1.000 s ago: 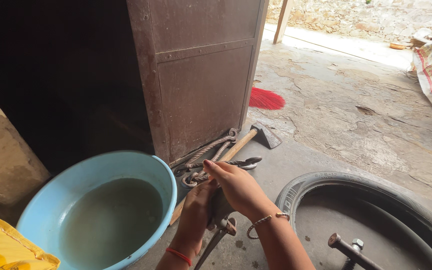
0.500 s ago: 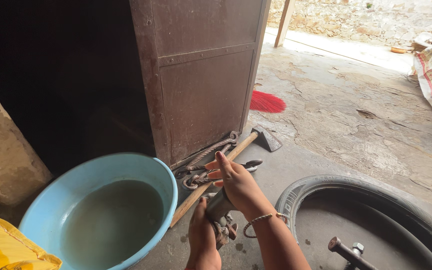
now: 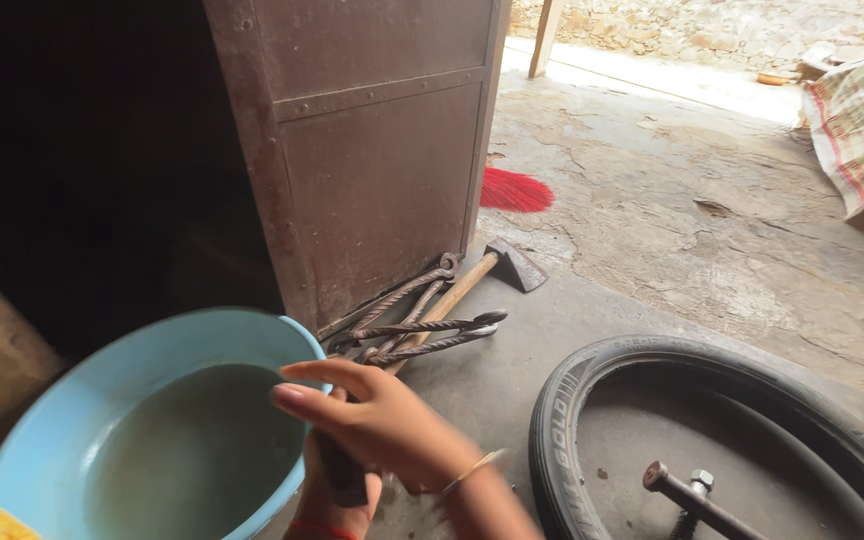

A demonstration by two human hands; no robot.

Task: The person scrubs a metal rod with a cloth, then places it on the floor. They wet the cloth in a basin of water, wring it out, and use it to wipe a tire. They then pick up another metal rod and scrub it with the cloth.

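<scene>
Basin (image 3: 82,400): at 8 o'clock, water inside, hands (image 3: 372,425) at its right rim.
Door (image 3: 372,150): at 12 o'clock, behind basin.
Irons (image 3: 417,320): at door's foot, hammer (image 3: 482,272) lying among them.
Broom (image 3: 515,190): at 1 o'clock, behind door's edge.
Tyre (image 3: 572,400): at 4 o'clock, bolt (image 3: 697,500) inside.
Cloth (image 3: 862,120): at 2 o'clock.

There is a single view, from a camera worn on the person's head, looking steeply down and forward at the ground just ahead. It sits close over the hands (image 3: 372,430), which fill the near bottom edge. The blue basin (image 3: 72,420) lies near left, the tyre (image 3: 572,400) near right. Farther off, the view faces a brown metal door (image 3: 372,160) at centre, and beyond it the stone yard (image 3: 712,200) stretches to the far right.
</scene>
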